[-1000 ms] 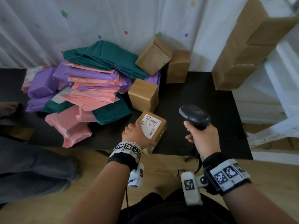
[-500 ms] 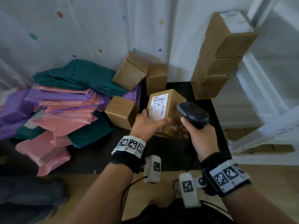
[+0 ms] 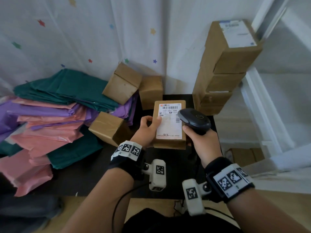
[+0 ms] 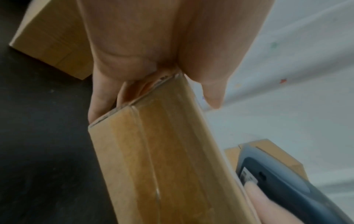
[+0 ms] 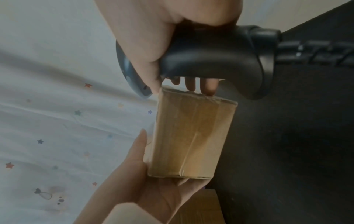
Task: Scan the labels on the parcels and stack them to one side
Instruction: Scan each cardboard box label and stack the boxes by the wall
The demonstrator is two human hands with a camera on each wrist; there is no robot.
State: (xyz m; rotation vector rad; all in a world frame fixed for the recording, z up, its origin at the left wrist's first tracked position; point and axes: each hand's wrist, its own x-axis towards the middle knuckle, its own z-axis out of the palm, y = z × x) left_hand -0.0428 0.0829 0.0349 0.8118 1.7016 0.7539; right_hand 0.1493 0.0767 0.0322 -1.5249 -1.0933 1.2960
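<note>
My left hand [image 3: 148, 130] grips a small brown cardboard parcel [image 3: 170, 142] above the black table, thumb on its white barcode label [image 3: 169, 121], which faces up toward me. In the left wrist view the parcel [image 4: 159, 159] shows its taped side, with fingers curled under it. My right hand [image 3: 202, 140] holds a dark handheld scanner [image 3: 195, 120] by the grip, its head over the label's right edge. The right wrist view shows the scanner [image 5: 210, 60] just above the parcel [image 5: 191, 136]. A stack of brown boxes [image 3: 225, 68] stands at the right.
Several pink, purple and green mailer bags [image 3: 50, 118] are heaped at the left. Three loose brown boxes [image 3: 109, 126] [image 3: 123, 83] [image 3: 151, 91] lie behind and left of the held parcel. The black table [image 3: 94, 174] ends at a white frame [image 3: 262, 115] on the right.
My left hand lifted the parcel off the table and turned its label flat toward me. The scanner moved in over the label. The head view swung right and up.
</note>
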